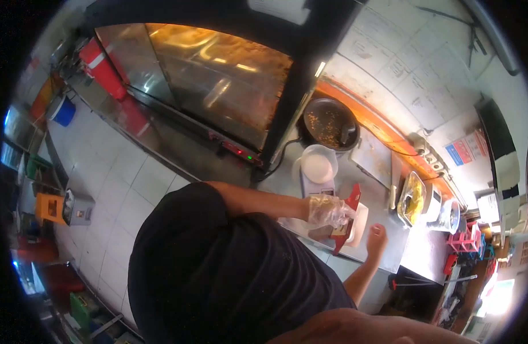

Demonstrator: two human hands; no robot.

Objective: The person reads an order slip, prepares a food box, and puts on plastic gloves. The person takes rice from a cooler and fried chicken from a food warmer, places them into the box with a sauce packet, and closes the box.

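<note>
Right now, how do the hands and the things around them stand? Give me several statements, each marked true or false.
1. The left hand wears a clear glove. True.
2. The dark pan is empty. False: small orange-brown bits lie in it.
3. The cabinet's control panel shows a red and a green light. True.
4. The right hand holds the red item. False: the left hand is on it; the right is apart from it.

A red packet point(349, 228) lies against a pale, seemingly plastic tub point(360, 225) on the metal table point(385, 252).
</note>
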